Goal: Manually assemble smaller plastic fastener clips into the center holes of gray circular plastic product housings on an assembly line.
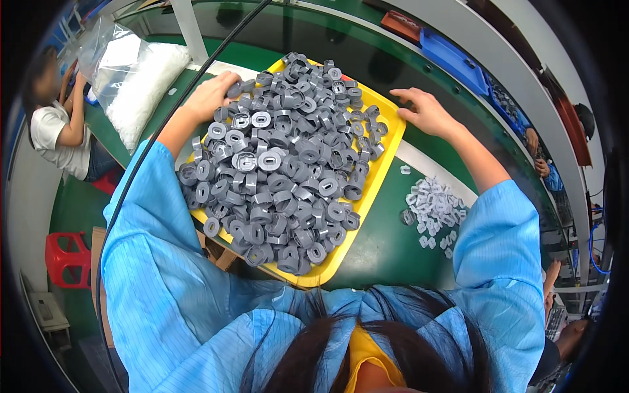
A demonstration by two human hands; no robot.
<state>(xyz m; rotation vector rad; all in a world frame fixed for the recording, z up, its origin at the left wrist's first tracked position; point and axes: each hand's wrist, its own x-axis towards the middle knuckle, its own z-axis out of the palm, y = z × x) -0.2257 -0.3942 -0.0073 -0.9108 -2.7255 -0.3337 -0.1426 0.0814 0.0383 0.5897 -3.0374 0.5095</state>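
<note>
A yellow tray point(382, 159) lies on the green table, heaped with grey plastic ring-shaped parts point(288, 147), several showing a slotted middle. At the tray's far left edge my left hand point(208, 98) is closed, its thumb and fingers around one grey plastic part point(234, 90). By the far right edge of the tray my right hand point(429, 114) is open, its thumb and fingers apart with nothing between them. The thumb tip is close to the yellow rim; whether it touches cannot be made out.
Small clear plastic pieces point(436, 204) lie piled right of the tray, with a grey part point(407, 217) beside them. A bag of white pieces point(141, 85) stands at the far left. Beyond the table are blue bins point(452, 57). A co-worker point(65, 131) sits left, near a red stool point(68, 260).
</note>
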